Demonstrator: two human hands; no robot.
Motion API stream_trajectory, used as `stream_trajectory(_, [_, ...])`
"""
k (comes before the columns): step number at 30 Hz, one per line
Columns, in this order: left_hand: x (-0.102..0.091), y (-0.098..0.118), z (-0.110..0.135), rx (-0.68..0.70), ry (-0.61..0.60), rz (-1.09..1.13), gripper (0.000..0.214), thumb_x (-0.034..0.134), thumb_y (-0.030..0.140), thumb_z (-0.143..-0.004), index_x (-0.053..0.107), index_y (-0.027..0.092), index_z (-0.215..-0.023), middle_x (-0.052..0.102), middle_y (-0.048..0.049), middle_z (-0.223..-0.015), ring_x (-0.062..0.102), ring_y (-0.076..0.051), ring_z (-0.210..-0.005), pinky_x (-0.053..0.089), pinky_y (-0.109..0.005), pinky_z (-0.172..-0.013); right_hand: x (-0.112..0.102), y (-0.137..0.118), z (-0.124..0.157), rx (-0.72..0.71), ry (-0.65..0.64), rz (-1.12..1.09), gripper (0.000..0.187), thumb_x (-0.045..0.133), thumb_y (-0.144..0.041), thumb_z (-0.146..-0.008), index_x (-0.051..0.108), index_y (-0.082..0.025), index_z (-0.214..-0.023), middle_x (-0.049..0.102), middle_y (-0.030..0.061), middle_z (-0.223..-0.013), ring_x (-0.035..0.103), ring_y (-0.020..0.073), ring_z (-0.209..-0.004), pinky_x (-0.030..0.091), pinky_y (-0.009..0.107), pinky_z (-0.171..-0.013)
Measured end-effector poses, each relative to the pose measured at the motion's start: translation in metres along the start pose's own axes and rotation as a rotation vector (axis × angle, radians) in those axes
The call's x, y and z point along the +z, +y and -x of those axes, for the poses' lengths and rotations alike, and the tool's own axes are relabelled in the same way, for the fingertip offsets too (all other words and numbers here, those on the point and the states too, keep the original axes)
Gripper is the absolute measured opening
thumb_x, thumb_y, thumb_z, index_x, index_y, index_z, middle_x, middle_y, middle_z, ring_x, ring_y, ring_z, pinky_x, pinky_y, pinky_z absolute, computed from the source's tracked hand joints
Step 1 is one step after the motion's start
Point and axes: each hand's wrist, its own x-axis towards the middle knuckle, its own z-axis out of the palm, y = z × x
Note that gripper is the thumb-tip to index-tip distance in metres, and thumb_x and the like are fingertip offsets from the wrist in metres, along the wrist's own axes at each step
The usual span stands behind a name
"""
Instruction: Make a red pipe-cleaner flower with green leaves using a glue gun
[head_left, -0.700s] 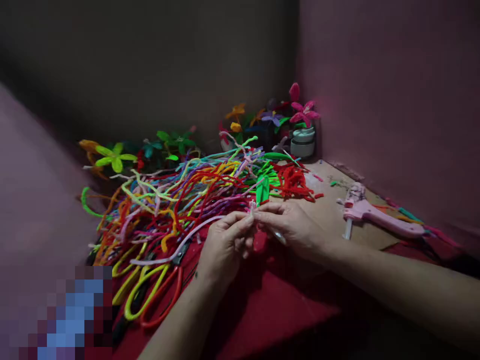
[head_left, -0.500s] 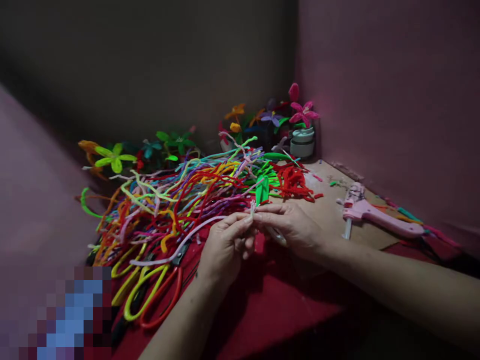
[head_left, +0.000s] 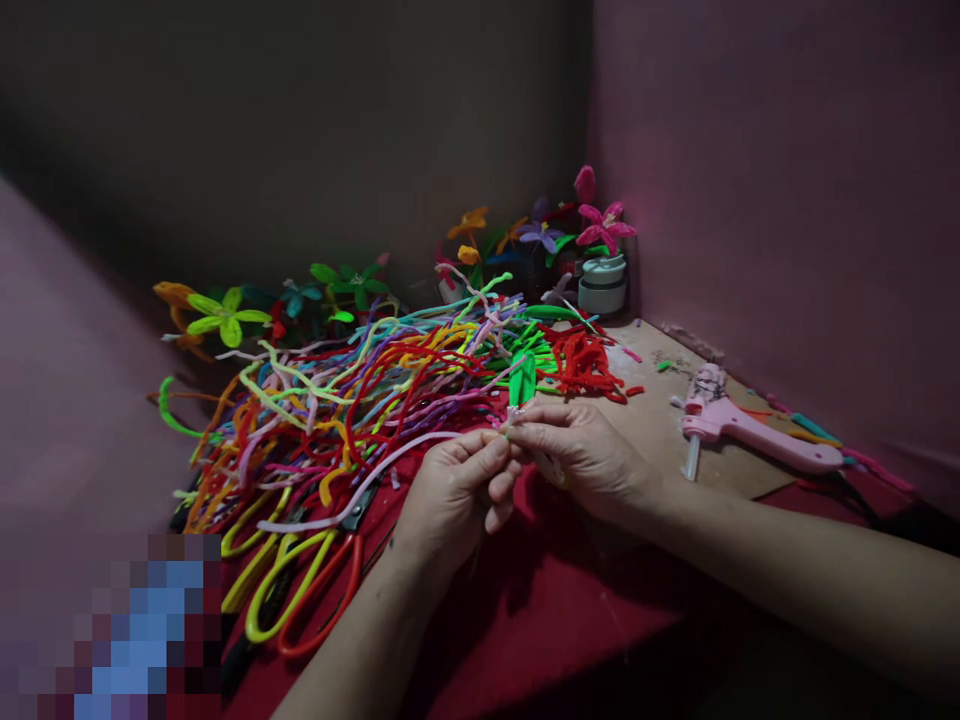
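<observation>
My left hand [head_left: 457, 485] is closed in a pinch, thumb against forefinger, at the base of a small bundle of thin white stamens [head_left: 515, 412]. The tips of my right hand [head_left: 581, 445] meet it there and pinch the same bundle. Only the white tips rise above my fingers; whatever lies below them is mostly hidden. A pale ring-shaped item [head_left: 553, 468], perhaps a tape roll, shows under my right fingers, partly covered. Just behind the fingertips lies a bright green pipe-cleaner leaf [head_left: 523, 378].
A heap of coloured pipe cleaners [head_left: 360, 390] spreads to the left, with red-handled scissors [head_left: 349, 590] and yellow-handled pliers [head_left: 262, 625] nearer me. On a brown board [head_left: 645, 430] rests a pink glue gun [head_left: 765, 435]. Pipe-cleaner flowers [head_left: 604, 228] and a lidded jar [head_left: 602, 285] stand behind.
The white stamens show less above my fingertips than before, and my right fingers have shifted up around them. My left fingers sit slightly lower. Other things stay put.
</observation>
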Motion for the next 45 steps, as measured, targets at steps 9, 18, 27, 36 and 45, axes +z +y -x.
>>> stream_trajectory(9, [0.005,-0.015,-0.005,0.380,0.301,-0.483,0.022,0.060,0.025,-0.078,0.053,0.016,-0.096,0.060,0.0008,-0.070,0.059,-0.012,-0.053,0.052,-0.026,-0.049,0.002,0.009,-0.001,-0.007,0.208,-0.003,0.017,0.072,-0.029,-0.064,0.062,-0.015,-0.063,0.049,-0.0046,-0.054,0.037,0.0067,-0.049,0.026,0.024,-0.049])
stream_trajectory(18, [-0.003,-0.028,-0.010,1.144,0.398,-1.564,0.029,0.048,0.007,-0.083,0.052,0.014,-0.111,0.066,-0.0086,-0.092,0.063,-0.016,-0.083,0.050,-0.026,-0.075,0.007,0.003,-0.001,0.013,0.260,-0.069,0.023,0.073,-0.034,-0.060,0.059,-0.016,-0.059,0.045,-0.0061,-0.047,0.035,0.0071,-0.047,0.025,0.024,-0.047])
stream_trajectory(27, [0.003,-0.015,-0.003,0.862,0.411,-1.150,0.013,0.050,0.017,-0.083,0.061,0.017,-0.092,0.064,-0.0033,-0.078,0.061,-0.014,-0.069,0.048,-0.025,-0.067,0.002,0.009,0.003,-0.102,0.225,0.076,0.022,0.069,-0.035,-0.067,0.064,-0.014,-0.063,0.050,-0.0028,-0.056,0.037,0.0075,-0.052,0.026,0.024,-0.048])
stream_trajectory(36, [0.011,-0.003,0.004,0.387,0.320,-0.402,0.012,0.062,0.025,-0.075,0.064,0.017,-0.084,0.056,0.0037,-0.053,0.050,-0.009,-0.044,0.042,-0.021,-0.046,0.004,0.005,0.003,-0.043,0.099,-0.052,0.016,0.068,-0.029,-0.070,0.064,-0.015,-0.062,0.046,-0.0049,-0.050,0.035,0.0072,-0.050,0.026,0.024,-0.050])
stream_trajectory(45, [0.007,0.002,0.001,0.220,0.214,-0.070,0.012,0.065,0.020,-0.073,0.065,0.013,-0.083,0.058,0.0022,-0.049,0.048,-0.006,-0.041,0.041,-0.016,-0.040,-0.001,0.005,0.003,-0.169,0.060,0.139,0.013,0.063,-0.027,-0.076,0.071,-0.018,-0.071,0.061,0.0018,-0.078,0.051,0.0132,-0.077,0.037,0.029,-0.076])
